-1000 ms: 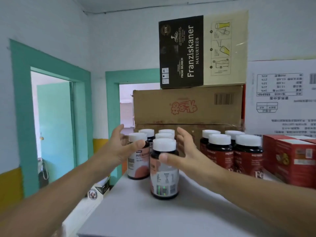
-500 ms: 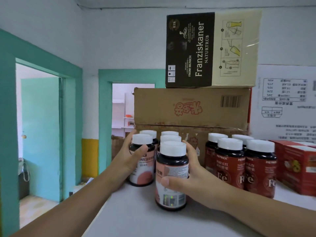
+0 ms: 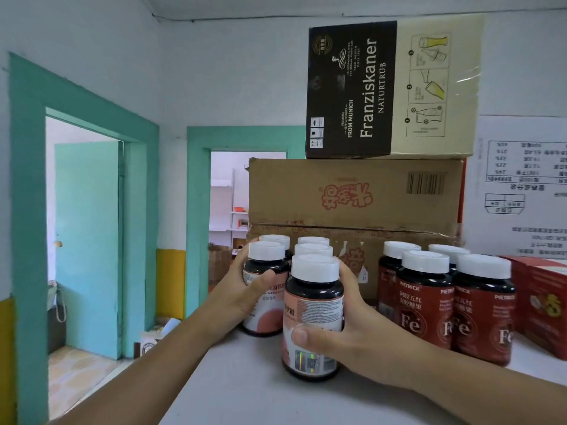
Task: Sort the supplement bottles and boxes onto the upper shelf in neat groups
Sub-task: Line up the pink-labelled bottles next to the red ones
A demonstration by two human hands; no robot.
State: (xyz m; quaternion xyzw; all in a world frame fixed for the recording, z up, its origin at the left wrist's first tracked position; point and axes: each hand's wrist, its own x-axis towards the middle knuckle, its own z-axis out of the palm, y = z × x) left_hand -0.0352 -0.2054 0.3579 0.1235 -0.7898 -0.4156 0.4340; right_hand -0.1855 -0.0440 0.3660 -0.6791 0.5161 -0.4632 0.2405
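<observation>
Status: left hand (image 3: 242, 289) grasps rear pink-label bottle (image 3: 267, 314), right hand (image 3: 356, 329) grasps front pink-label bottle (image 3: 313, 305), fingers curled round; both left of Fe bottles (image 3: 425, 305).

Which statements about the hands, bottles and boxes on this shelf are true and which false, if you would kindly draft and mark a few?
1. The right hand grips the front pink-label bottle. True.
2. The left hand lies flat on the shelf. False: it grips the left pink-label bottle.
3. The red Fe bottles stand to the right of the two held bottles. True.
4. The Franziskaner box sits directly on the shelf. False: it rests on a brown carton.
</observation>
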